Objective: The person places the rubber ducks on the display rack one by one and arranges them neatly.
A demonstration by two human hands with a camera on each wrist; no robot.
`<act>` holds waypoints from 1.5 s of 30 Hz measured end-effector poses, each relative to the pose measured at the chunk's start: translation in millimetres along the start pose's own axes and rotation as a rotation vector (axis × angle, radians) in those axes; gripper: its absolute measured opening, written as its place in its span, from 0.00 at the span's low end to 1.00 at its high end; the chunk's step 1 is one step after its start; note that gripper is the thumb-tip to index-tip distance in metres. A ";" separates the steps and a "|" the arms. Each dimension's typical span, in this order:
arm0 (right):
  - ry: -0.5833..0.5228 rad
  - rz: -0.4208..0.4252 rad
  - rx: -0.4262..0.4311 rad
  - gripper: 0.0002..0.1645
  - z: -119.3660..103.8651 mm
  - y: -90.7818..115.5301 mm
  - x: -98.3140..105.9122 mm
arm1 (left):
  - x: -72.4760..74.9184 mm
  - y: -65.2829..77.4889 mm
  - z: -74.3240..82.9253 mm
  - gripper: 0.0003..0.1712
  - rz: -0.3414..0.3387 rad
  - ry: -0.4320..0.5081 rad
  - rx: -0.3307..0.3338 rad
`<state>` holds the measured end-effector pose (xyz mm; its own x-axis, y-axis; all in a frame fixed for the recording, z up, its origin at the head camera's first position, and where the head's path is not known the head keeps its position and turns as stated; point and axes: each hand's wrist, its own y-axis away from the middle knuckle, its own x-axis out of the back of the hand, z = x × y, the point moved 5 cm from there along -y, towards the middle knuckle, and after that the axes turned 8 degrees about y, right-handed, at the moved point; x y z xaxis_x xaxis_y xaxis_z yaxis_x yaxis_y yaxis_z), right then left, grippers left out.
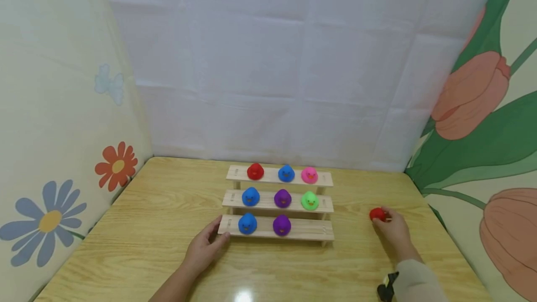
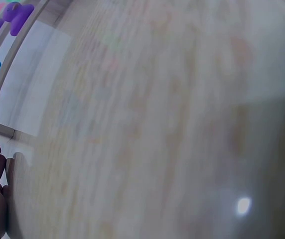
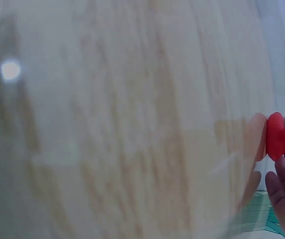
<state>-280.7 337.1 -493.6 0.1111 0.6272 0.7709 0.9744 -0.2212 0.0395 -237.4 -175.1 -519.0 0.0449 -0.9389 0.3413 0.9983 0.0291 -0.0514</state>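
Note:
A three-step wooden stand (image 1: 302,231) holds several small rubber ducks. At the left end of its lowest step my left hand (image 1: 204,250) grips the board, thumb at the front edge and fingers beside the end. Nearest to that hand on this step is a blue duck (image 1: 247,223), with a purple duck (image 1: 282,225) to its right. Off to the right of the stand, my right hand (image 1: 394,231) pinches a red duck (image 1: 377,214) between thumb and fingers. In the right wrist view this red duck (image 3: 276,137) is right at the tabletop.
The middle step bears a blue duck (image 1: 251,196), a purple duck (image 1: 283,198) and a green duck (image 1: 310,200). On the top step are a red duck (image 1: 255,171), a blue duck (image 1: 286,173) and a pink duck (image 1: 309,175). A white cloth (image 1: 268,83) hangs behind the table.

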 end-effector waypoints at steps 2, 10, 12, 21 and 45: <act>-0.008 -0.003 -0.005 0.32 0.0 1.0 -1.1 | 0.1 -0.3 0.0 0.37 -0.003 0.005 0.013; -0.069 0.004 -0.039 0.30 -0.5 6.9 -7.2 | 1.1 2.7 3.8 0.37 -0.005 -0.015 0.025; -0.086 0.013 -0.043 0.30 -1.3 8.1 -8.5 | 1.3 3.2 4.9 0.37 -0.005 -0.016 0.021; -0.200 0.005 -0.062 0.31 -11.0 13.9 -14.0 | 1.6 4.1 6.3 0.37 -0.007 -0.015 0.020; -0.291 0.051 0.027 0.31 -54.3 27.7 -17.5 | 0.1 0.1 0.6 0.37 0.000 0.004 0.018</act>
<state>-266.3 279.4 -471.4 0.2075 0.8044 0.5566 0.9705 -0.2406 -0.0141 -237.3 -175.0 -518.4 0.0448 -0.9402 0.3378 0.9988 0.0354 -0.0340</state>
